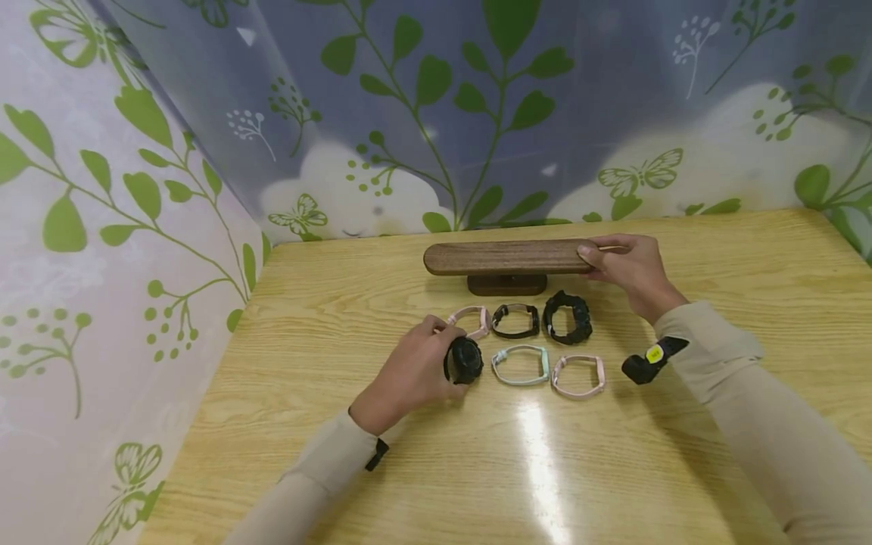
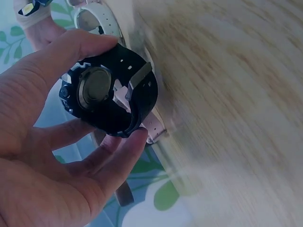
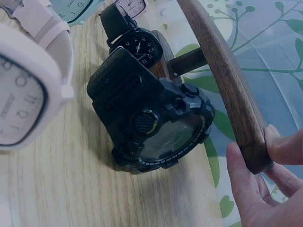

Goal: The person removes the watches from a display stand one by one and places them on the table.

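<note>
My left hand point(image 1: 409, 371) grips a chunky black wristwatch point(image 1: 466, 359), thumb on one side and fingertips on the other. In the left wrist view the buckled strap and round case back of this black watch point(image 2: 94, 87) face the camera. My right hand point(image 1: 635, 272) pinches the right end of a dark wooden watch stand point(image 1: 507, 257), a long round-ended bar on a short base. Seen from the right wrist, the thumb and fingers clasp the end of the bar point(image 3: 227, 85). No watch hangs on the bar.
Between the hands stand several buckled watches: a pink one point(image 1: 484, 322), a slim black one point(image 1: 534, 322), a bulky black one point(image 1: 581, 318), a mint one point(image 1: 545, 365) and another pink one point(image 1: 600, 373). Behind the wooden table point(image 1: 327, 303) hangs a leaf-printed cloth point(image 1: 381, 174).
</note>
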The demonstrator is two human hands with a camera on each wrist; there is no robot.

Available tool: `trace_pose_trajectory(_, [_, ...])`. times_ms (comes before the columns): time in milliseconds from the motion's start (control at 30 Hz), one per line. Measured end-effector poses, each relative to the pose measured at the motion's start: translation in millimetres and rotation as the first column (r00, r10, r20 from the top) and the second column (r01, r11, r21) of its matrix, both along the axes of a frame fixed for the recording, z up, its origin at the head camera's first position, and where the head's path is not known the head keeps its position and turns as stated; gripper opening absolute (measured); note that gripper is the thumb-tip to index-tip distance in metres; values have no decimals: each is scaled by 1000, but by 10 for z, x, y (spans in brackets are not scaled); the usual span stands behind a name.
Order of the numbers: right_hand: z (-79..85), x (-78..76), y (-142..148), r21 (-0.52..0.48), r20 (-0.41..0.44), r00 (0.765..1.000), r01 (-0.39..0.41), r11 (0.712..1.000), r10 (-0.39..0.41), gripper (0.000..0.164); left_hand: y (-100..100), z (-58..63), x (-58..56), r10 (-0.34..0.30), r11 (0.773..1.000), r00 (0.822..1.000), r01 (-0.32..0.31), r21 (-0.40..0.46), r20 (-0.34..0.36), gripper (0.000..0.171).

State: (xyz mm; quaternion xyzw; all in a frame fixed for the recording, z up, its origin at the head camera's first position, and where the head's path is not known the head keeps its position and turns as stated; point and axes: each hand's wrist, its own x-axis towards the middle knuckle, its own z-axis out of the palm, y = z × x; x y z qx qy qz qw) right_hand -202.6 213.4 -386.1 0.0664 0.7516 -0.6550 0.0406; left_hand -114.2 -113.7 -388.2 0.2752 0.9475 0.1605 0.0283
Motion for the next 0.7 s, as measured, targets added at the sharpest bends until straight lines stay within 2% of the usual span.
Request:
trace_pose_trajectory(133, [11,1,-9,1,5,1000,5,1000,-5,55,38,-14,-9,-7,999,1000,8,-54,17,78])
trace_pose_trajectory(367, [20,7,-4,1,-1,1000,5,1000,-5,55,88,-24,-21,-35,994,999,34,-107,-6,83])
trace_pose_trajectory(700, [-1,10,-1,9,-4,1000,0,1000,0,56,88,-47,-3,-31,998,1000,31,-50,-2,75])
